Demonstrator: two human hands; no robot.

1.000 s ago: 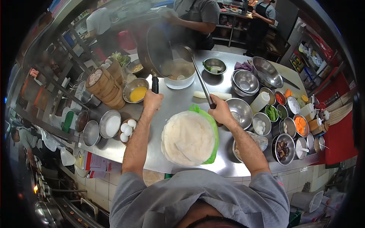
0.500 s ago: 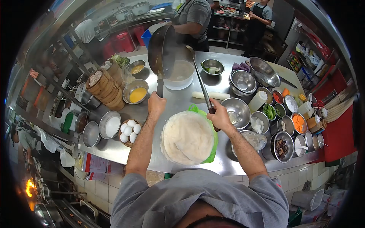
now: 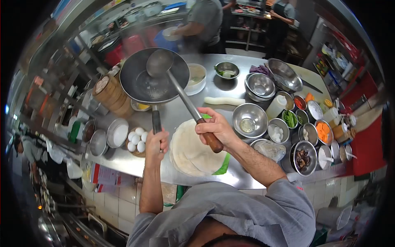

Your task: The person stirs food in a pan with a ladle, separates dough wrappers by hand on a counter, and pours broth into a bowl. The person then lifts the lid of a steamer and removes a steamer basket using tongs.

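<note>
My left hand (image 3: 157,142) is closed round the black handle of a wok (image 3: 133,80), which is lifted above the table with its inside facing up. A little liquid or shine shows at its bottom. In my right hand (image 3: 218,127) is the wooden grip of a long metal ladle (image 3: 185,99); its bowl is over the wok. Just right of the wok stands a round white tub (image 3: 199,87) with cloudy liquid. Below both hands lies a stack of thin, pale round sheets (image 3: 193,152) on green plastic. A bowl of yellow liquid (image 3: 142,106) is mostly hidden beneath the wok.
White eggs (image 3: 137,140) in a basket and bamboo steamers (image 3: 109,92) stand at left. A long white roll (image 3: 224,101) lies ahead of a steel bowl (image 3: 249,120). Several ingredient bowls crowd the right, including sliced carrots (image 3: 324,131). A co-worker (image 3: 205,22) stands beyond the table.
The wok has turned from steeply tilted beside the tub to nearly level, moving left and closer. The ladle has swung left from beside the tub to over the wok.
</note>
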